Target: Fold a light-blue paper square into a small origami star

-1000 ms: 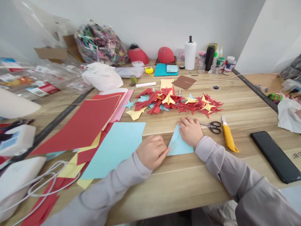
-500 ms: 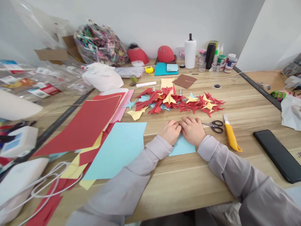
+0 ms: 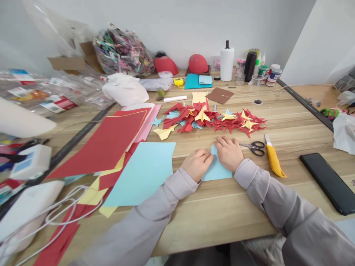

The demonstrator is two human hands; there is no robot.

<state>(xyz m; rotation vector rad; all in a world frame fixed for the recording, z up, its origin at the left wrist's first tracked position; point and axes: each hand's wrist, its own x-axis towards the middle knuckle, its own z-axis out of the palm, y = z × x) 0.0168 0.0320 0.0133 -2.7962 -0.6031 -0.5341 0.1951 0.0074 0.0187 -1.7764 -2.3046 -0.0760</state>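
Note:
A light blue sheet of paper (image 3: 216, 171) lies on the table under both hands, its top part folded to a peak. My left hand (image 3: 197, 162) pinches the paper's left edge between thumb and fingers. On the other side, my right hand (image 3: 229, 152) presses on the paper with fingers bent over its upper right edge, hiding part of it. Black-handled scissors (image 3: 256, 148) lie just right of my right hand, and beside them a yellow utility knife (image 3: 274, 159). Beyond the hands spreads a pile of red, yellow and blue folded paper stars (image 3: 210, 120).
A larger blue sheet (image 3: 144, 173) and red sheets (image 3: 102, 144) lie to the left, near a white cable (image 3: 59, 214). A black phone (image 3: 327, 183) rests at right. Farther back stand a white bottle (image 3: 226, 64) and a bag of paper scraps (image 3: 124, 51).
My left hand has moved slightly down and left, apart from the right hand, so the paper's folded peak now shows between them. The view has shifted slightly.

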